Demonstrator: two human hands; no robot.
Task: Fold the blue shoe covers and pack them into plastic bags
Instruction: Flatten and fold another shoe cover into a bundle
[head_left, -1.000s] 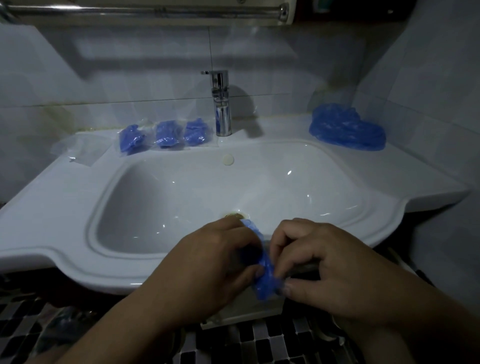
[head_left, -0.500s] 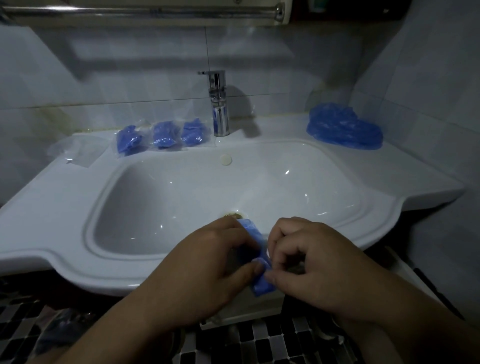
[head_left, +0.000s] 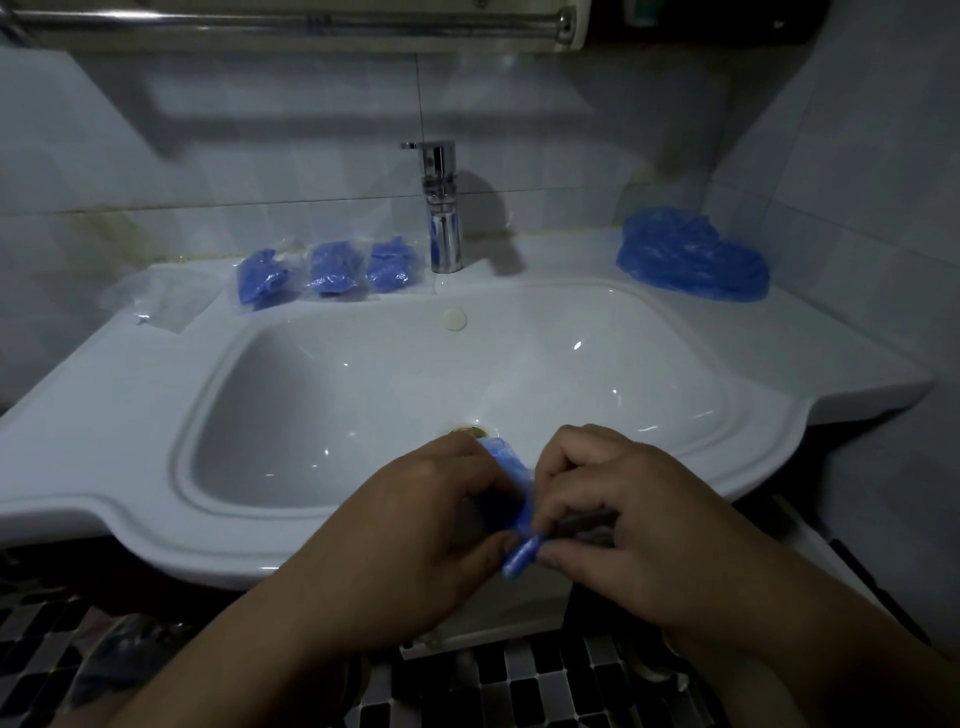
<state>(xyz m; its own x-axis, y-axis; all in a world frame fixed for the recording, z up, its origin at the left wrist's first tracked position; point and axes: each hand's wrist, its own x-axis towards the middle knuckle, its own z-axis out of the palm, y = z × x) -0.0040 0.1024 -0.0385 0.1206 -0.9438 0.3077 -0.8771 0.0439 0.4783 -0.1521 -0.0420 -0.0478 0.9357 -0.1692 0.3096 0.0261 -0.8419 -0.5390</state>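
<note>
Folding step: the person holds one blue shoe cover (head_left: 511, 475) between both hands, low over the near rim of the sink (head_left: 311, 512), and it is already bunched into a narrow strip. This looks like a late fold, just before bagging.
Left hand: the left hand (head_left: 415, 525) curls round the strip from the left, its thumb pressed against the lower end.
Right hand: the right hand (head_left: 639, 519) meets it from the right. Its fingers (head_left: 550, 501) are bent and pinch the strip's edge, with the thumb under the small rolled tip that sticks out below.
Doing it well: the film is thin and springy, so it will probably try to open again. One hand should keep the finished folds pinched flat while the other turns the loose tip over. Air should be squeezed out towards the open end. The bundle should end up no wider than those already bagged, or it may catch at the bag's mouth.
Packed bags: three packed bags (head_left: 335, 273) lie in a row on the far worktop (head_left: 104, 405), just left of the faucet (head_left: 441, 208).
Empty bags: clear empty plastic bags (head_left: 161, 296) lie at the far left, near that row and within reach of the left hand.
Loose pile: a pile of loose shoe covers (head_left: 691, 257) sits at the far right corner, well apart from the hands.
Progress: three done, one in hand, and a fair heap remaining.
</note>
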